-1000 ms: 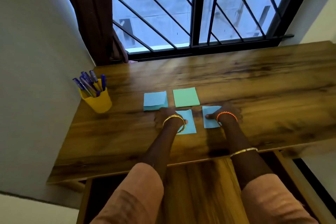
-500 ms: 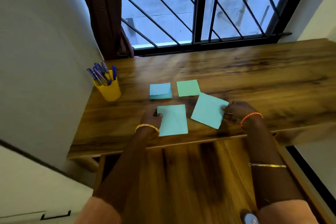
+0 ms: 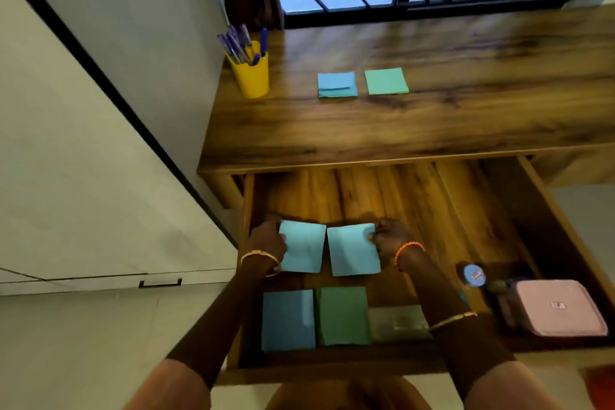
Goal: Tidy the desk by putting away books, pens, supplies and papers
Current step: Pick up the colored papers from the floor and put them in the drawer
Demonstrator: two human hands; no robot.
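Change noted: half a second ago we saw the two light blue square paper pads on the wooden tabletop [image 3: 432, 130]; both are now down in the open wooden drawer [image 3: 399, 196] below its front edge.
Left hand: our left hand [image 3: 268, 241] pinches the outer edge of the left light blue paper pad [image 3: 304, 248], thumb on top.
Right hand: our right hand [image 3: 389, 236] pinches the outer edge of the right light blue paper pad [image 3: 352, 251] in the same way.
Position of pads: side by side, close but with a narrow gap between them, behind a row already lying at the drawer front: a darker blue square pad [image 3: 288, 319], a green square pad [image 3: 342, 316] and a grey flat block [image 3: 397, 323].
Contact: we cannot tell whether the two held pads rest on the drawer floor or hang just above it.
Remaining on tabletop: a blue folded paper pad [image 3: 336, 84] and a mint green square pad [image 3: 386, 80], just beside each other; a yellow plastic cup [image 3: 251, 76] holding blue pens [image 3: 243, 43] near the wall.
Drawer, right end: a pink square lidded box [image 3: 559, 308] and a small round blue-capped item [image 3: 475, 275].
Assessment: we judge this pair nearly stowed; release is due, then the last two pads.
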